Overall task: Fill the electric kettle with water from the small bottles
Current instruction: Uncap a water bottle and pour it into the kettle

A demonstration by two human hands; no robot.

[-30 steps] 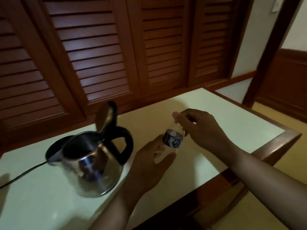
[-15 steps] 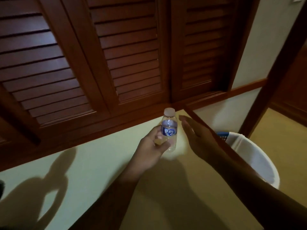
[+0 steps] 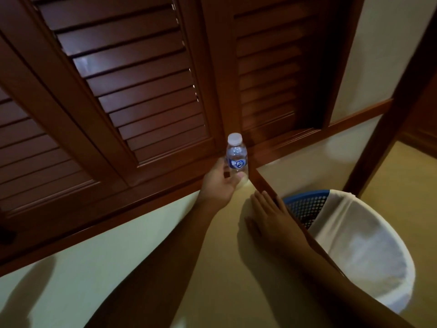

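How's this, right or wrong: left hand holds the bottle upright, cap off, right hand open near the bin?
Wrong on the cap: the head view shows the cap on the bottle. Otherwise yes: left hand holds it upright, right hand open near the bin.

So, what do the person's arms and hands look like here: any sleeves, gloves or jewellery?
Both the left hand and the right hand are bare, with no gloves. I can see no ring, watch or bracelet, though the light is dim. Both arms are uncovered as far as the frame's edge, so no sleeve shows.
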